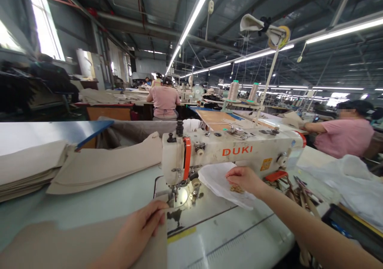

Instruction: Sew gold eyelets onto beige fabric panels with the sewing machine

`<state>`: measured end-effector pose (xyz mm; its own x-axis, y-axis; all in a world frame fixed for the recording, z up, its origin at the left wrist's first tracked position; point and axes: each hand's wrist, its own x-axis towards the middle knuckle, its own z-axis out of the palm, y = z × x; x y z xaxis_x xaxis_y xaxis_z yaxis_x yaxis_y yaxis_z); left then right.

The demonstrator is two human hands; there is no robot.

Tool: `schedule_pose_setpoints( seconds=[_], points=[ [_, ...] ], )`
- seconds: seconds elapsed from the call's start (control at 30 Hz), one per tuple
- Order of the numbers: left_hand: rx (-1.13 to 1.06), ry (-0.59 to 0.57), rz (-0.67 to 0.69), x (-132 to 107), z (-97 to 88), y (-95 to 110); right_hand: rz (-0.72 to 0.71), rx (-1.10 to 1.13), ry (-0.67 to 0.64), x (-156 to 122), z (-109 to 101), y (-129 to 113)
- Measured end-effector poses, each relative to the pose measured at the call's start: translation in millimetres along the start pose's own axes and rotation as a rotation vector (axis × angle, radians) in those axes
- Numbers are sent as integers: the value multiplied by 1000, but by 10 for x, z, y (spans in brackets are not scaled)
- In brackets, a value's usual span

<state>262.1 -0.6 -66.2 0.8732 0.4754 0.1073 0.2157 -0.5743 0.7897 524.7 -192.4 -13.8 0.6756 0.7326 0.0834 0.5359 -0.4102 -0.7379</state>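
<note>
My left hand (146, 225) is closed on the edge of a beige fabric panel (86, 237), thumb and fingers pinched together just left of the sewing machine's needle area (176, 195). The panel lies flat on the table and its corner reaches close to the presser foot. My right hand (243, 179) reaches under the arm of the white sewing machine (215, 149), over a crumpled white sheet or bag (214, 177). Its fingers are pinched; whatever is in them is too small to name. Small gold-coloured pieces (237, 189) lie on the white sheet beneath that hand.
Stacked beige panels (32, 169) and another panel (110, 161) lie left of the machine. To the right are scissors (302, 185), an open dark tray (344, 225) and white plastic (353, 185). A thread stand (269, 77) rises behind. Co-workers (344, 129) sit nearby.
</note>
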Motion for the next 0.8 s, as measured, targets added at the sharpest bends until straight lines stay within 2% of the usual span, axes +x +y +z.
schedule_pose_setpoints(
  seconds=[0.13, 0.2, 0.33, 0.4, 0.5, 0.63, 0.7, 0.8],
  points=[
    [-13, -11, -17, -16, -9, 41, -15, 234, -96, -219, 27, -142],
    [-34, -1, -17, -30, -12, 79, 4, 423, -162, -332, 81, -234],
    [-142, 8, -19, -66, -4, 145, 202, 929, -334, -514, 270, -399],
    [-216, 9, -40, -86, 4, 161, 295, 1049, -400, -565, 377, -457],
    [-297, 17, -61, -118, 15, 170, 360, 1140, -474, -590, 511, -506],
    [-338, -4, -47, -150, 35, 176, 314, 1168, -525, -575, 667, -523],
    [-373, -12, -49, -158, 56, 188, 252, 1120, -493, -569, 780, -528],
    [-471, -28, -62, -163, 102, 212, 200, 1030, -360, -571, 1010, -557]
  ],
)
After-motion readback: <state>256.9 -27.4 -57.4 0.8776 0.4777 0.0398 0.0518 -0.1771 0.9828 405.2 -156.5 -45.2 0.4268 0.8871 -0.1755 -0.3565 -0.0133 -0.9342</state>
